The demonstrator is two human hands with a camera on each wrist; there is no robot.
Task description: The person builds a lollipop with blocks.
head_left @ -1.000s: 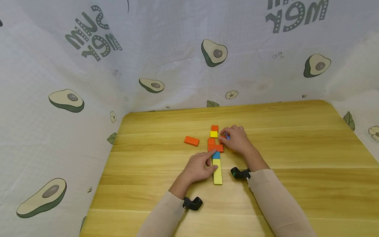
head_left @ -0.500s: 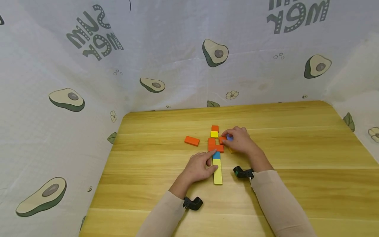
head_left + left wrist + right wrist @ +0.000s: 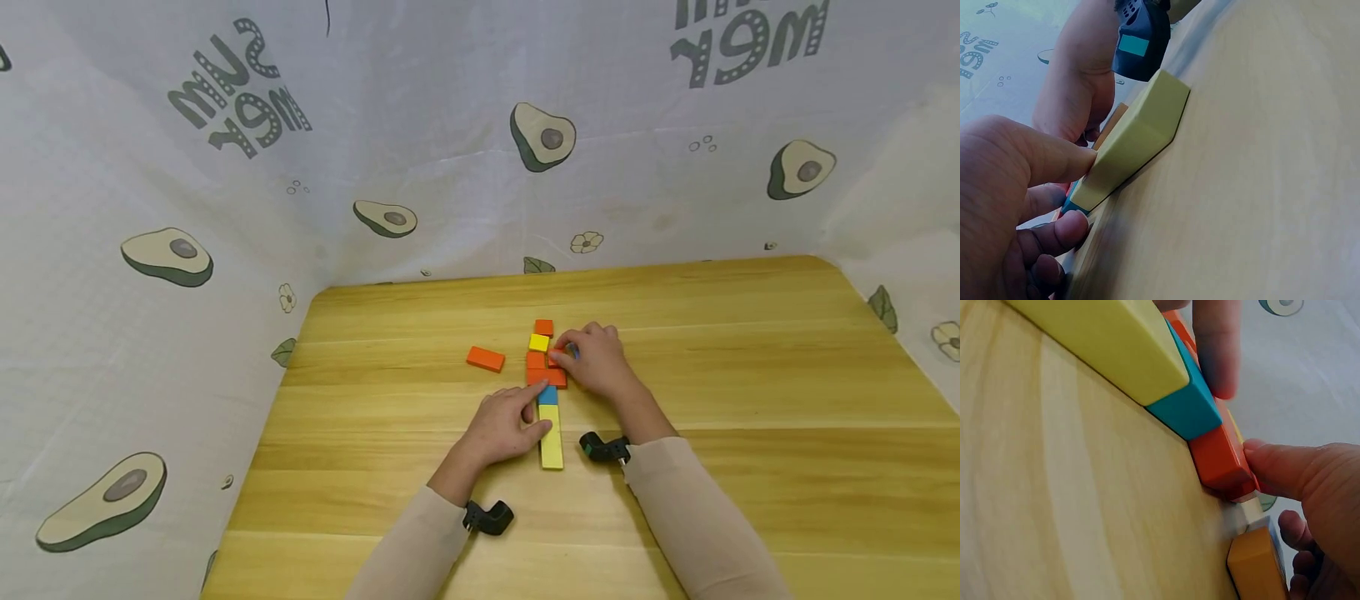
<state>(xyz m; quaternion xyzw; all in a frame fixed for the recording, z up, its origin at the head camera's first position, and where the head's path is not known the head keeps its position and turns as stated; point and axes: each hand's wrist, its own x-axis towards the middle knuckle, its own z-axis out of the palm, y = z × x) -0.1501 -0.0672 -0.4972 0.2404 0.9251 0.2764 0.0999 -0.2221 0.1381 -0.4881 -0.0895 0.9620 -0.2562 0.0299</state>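
Observation:
A column of flat blocks lies on the table. It has a long yellow block (image 3: 552, 452), a blue block (image 3: 549, 396), a crosswise orange block (image 3: 558, 379) and a small orange block (image 3: 536, 361) above its left part. My left hand (image 3: 504, 425) rests its thumb on the yellow block and its straight index fingertip at the crosswise orange block. My right hand (image 3: 597, 357) pinches another small orange block (image 3: 553, 362), right beside the first. In the right wrist view, its thumb is at the orange blocks, and a brown-orange block (image 3: 1254, 562) lies close by its curled fingers.
A small yellow block (image 3: 538, 342), slightly turned, and an orange block (image 3: 543, 327) lie beyond the column. A loose orange block (image 3: 486, 359) lies to the left. Part of a blue block (image 3: 573, 350) shows beneath the right hand. A printed cloth (image 3: 450, 167) hangs behind the table.
The right hand has shifted left, bringing its small orange block beside the other one. The small yellow block has turned and slid slightly left. The left hand stays in place.

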